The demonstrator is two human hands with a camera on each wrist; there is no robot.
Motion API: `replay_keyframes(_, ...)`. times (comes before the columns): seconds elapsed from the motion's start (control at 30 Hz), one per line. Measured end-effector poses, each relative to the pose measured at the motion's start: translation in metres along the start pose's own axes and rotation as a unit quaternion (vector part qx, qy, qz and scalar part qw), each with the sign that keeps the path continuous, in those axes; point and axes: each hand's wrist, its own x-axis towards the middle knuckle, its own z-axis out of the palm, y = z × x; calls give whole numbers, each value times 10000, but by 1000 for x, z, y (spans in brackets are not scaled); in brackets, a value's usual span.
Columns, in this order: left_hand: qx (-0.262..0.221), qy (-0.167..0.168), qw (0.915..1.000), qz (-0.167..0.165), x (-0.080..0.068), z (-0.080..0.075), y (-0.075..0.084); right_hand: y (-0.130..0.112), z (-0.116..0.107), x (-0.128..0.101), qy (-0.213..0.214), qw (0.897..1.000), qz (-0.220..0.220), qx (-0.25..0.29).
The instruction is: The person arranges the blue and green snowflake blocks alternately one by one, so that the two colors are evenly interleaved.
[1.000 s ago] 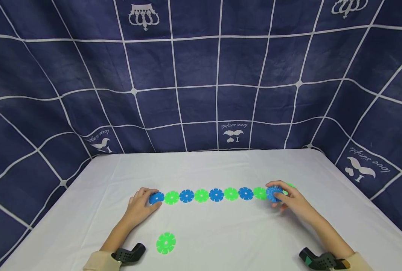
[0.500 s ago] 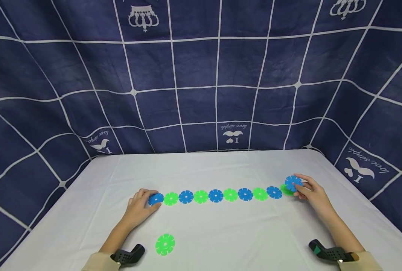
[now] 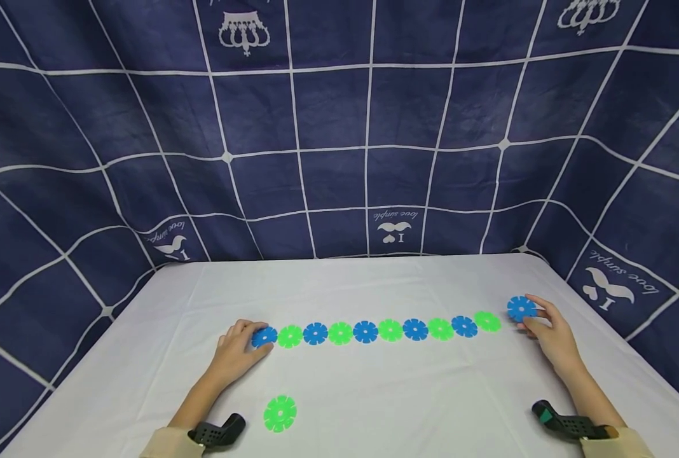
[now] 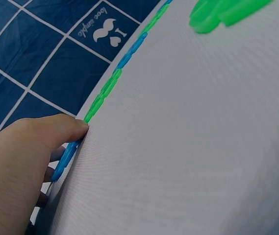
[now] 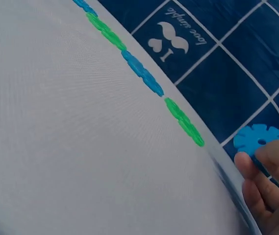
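Note:
A row of flat snowflake discs, blue and green by turns, lies across the white table. My left hand rests at the row's left end, its fingers touching the first blue disc. My right hand pinches a blue disc just right of the last green disc, slightly apart from it. A lone green disc lies near the front, by my left forearm.
A dark blue cloth with a white grid and printed logos hangs behind and around the table. The table's far edge runs beyond the row. A black wrist mount sits on each forearm.
My right hand has carried a blue disc from over the row's right part outward to the right, past the last green disc. The left hand has stayed put.

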Motion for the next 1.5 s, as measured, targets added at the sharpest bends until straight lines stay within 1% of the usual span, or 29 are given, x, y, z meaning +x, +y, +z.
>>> replay_keyframes(0.1, -1, -1, 10000, 18, 1, 0, -1, 2, 1, 1, 77, 9983, -65, -580)
replay_keyframes(0.23, -70, 46, 10000, 38, 2, -1, -1, 5, 2, 1, 87, 9907, -324, -1322)
replay_keyframes(0.37, -74, 206, 9997, 131, 1, 0, 0, 8, 5, 1, 103, 9847, -521, -1662)
replay_keyframes(0.47, -46, 213, 9997, 145, 0, -1, 1, 9, 7, 0, 101, 9816, -498, -1842)
replay_keyframes(0.6, -23, -6, 10000, 5, 2, -3, 0, 9, 9, -2, 27, 9798, -393, -1960)
replay_keyframes(0.7, 0, -106, 9999, -61, 3, -4, 0, 8, 10, -1, 27, 9792, -379, -1996)
replay_keyframes(0.77, 5, -108, 9999, -64, 3, -4, -1, 8, 10, -1, 59, 9788, -410, -2007)
replay_keyframes(0.97, -20, -102, 9999, -32, 3, -4, -2, 10, 11, 0, 129, 9766, -884, -1956)
replay_keyframes(1.03, -22, -108, 9999, -36, 3, -5, -2, 10, 11, 0, 98, 9758, -981, -1951)
replay_keyframes(1.33, -12, 5, 10000, 42, 2, -2, -2, 9, 12, -3, -96, 9742, -948, -2048)
replay_keyframes(1.5, -55, -61, 10000, -27, 2, 0, -2, 10, 11, -5, -189, 9726, -885, -2142)
